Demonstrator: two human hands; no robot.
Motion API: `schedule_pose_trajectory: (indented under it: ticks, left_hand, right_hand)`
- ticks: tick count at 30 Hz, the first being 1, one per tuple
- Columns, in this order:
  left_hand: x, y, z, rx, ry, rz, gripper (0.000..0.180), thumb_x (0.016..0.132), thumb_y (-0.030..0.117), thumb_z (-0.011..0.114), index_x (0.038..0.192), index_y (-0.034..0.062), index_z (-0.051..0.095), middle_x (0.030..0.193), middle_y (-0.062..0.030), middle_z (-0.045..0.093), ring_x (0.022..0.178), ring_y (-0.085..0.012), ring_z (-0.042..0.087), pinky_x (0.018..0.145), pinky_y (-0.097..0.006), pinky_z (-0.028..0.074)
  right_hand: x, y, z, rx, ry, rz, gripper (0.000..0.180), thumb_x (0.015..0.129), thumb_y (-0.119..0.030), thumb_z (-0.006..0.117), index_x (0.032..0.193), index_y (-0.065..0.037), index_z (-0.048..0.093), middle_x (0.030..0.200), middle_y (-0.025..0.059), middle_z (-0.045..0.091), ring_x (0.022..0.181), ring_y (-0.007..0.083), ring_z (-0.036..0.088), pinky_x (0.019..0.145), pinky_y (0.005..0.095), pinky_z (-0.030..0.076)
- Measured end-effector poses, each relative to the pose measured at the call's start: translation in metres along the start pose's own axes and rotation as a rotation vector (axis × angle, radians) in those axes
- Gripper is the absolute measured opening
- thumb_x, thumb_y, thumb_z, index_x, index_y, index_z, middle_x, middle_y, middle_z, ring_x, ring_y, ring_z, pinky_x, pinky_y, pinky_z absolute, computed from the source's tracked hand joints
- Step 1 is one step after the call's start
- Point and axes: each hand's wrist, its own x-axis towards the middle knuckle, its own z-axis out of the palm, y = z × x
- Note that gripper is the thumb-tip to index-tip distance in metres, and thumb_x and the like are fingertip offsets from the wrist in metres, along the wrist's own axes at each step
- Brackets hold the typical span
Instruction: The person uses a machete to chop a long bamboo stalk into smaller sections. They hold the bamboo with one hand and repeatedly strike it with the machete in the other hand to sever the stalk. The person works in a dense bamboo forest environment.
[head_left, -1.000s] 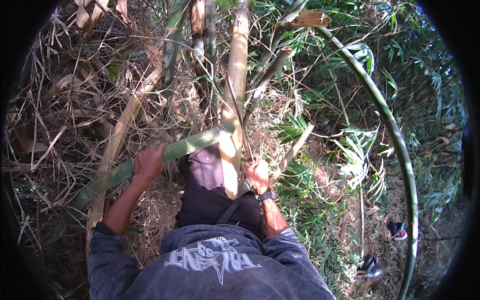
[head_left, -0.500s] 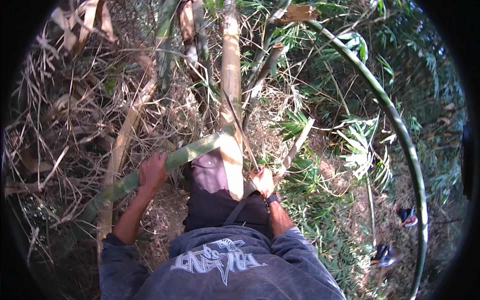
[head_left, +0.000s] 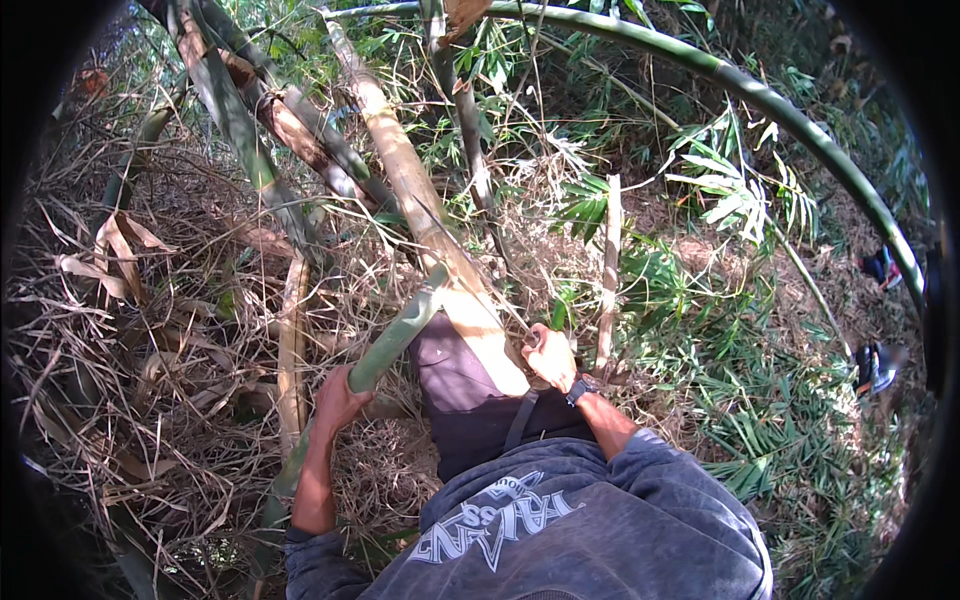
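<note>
Head cam, I see L hand (head_left: 342, 398) gripping green bamboo pole (head_left: 400, 335), L of ctr, axis near-left to far-right, steeper vs prev frame, R hand (head_left: 550, 360) closed on near end of long blade (head_left: 490, 285), tip far-left.

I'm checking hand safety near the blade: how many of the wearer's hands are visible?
2: the left hand grips a green bamboo pole, left of centre; the right hand holds the long blade, right of centre.
</note>
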Motion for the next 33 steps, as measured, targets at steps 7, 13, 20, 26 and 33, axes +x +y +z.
schedule_pose_trajectory:
  ticks: [7,13,20,26,33]
  left_hand:
    - [0.019,-0.018,-0.015,-0.209,-0.215,-0.138,0.065,0.069,0.034,0.076,0.12,-0.0012,0.058,0.101,-0.0176,0.066,0.092,-0.0262,0.063,0.083,-0.037,0.047]
    - [0.028,-0.039,-0.006,-0.316,-0.276,-0.103,0.068,0.077,0.048,0.067,0.122,-0.0016,0.057,0.103,-0.0199,0.064,0.096,-0.028,0.062,0.086,-0.04,0.045]
    - [0.039,-0.026,-0.009,-0.185,-0.308,-0.156,0.071,0.08,0.061,0.055,0.114,-0.0005,0.063,0.098,-0.02,0.066,0.091,-0.0299,0.064,0.083,-0.041,0.046]
    - [0.048,-0.033,-0.005,-0.224,-0.271,-0.092,0.07,0.078,0.06,0.057,0.111,-0.0012,0.064,0.092,-0.0197,0.067,0.086,-0.03,0.065,0.079,-0.041,0.048]
    - [0.046,-0.036,-0.013,-0.347,-0.314,-0.056,0.066,0.08,0.058,0.056,0.107,-0.0011,0.067,0.088,-0.0173,0.067,0.08,-0.0245,0.064,0.073,-0.039,0.049]
  right_hand:
    - [0.011,-0.005,0.012,0.066,0.062,-0.133,0.027,0.072,-0.018,0.062,0.092,-0.001,0.06,0.073,0.0209,0.064,0.071,0.0393,0.063,0.069,0.0454,0.05]
    - [0.027,0.011,0.035,-0.073,0.055,-0.157,0.028,0.075,-0.018,0.062,0.096,-0.001,0.056,0.071,0.0206,0.064,0.07,0.0391,0.063,0.068,0.0467,0.051]
    - [0.039,-0.037,0.043,0.027,0.308,-0.562,0.012,0.076,-0.005,0.062,0.084,-0.002,0.054,0.061,0.0162,0.055,0.054,0.0333,0.057,0.053,0.0385,0.046]
    - [0.054,0.04,0.046,-0.232,-0.02,-0.073,0.03,0.077,-0.025,0.057,0.087,0.003,0.06,0.074,0.0247,0.065,0.072,0.0392,0.065,0.071,0.0447,0.054]
    - [0.029,-0.018,0.027,-0.033,0.109,-0.222,0.016,0.075,-0.008,0.059,0.088,0.001,0.06,0.063,0.0189,0.06,0.055,0.0306,0.06,0.055,0.0377,0.048]
